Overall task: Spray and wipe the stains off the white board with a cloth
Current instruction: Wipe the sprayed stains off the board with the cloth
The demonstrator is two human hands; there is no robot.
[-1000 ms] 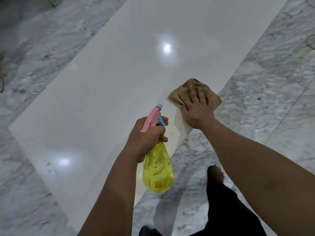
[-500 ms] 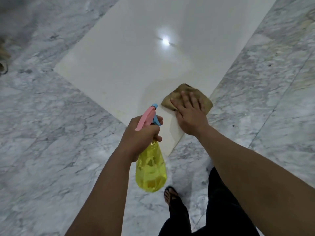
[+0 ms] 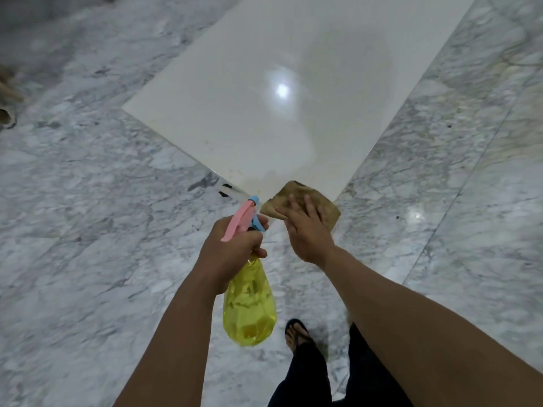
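The glossy white board (image 3: 264, 118) lies flat on the marble floor, its near corner pointing toward me. A brown cloth (image 3: 296, 192) covers that near corner. My right hand (image 3: 307, 230) presses flat on the cloth, fingers spread. My left hand (image 3: 232, 254) grips a yellow spray bottle (image 3: 249, 306) by its neck, and the pink and blue trigger head (image 3: 244, 215) points at the board's near edge. Small brownish specks dot the board just beyond the cloth.
Grey-veined marble floor (image 3: 88, 259) surrounds the board on all sides. My foot in a dark sandal (image 3: 296, 333) and dark trouser leg stand just behind the bottle. A brownish object (image 3: 7, 95) sits at the far left edge.
The cloth under my right hand has slid along the board down to its near corner, and I have stepped back. The bottle stays in my left hand.
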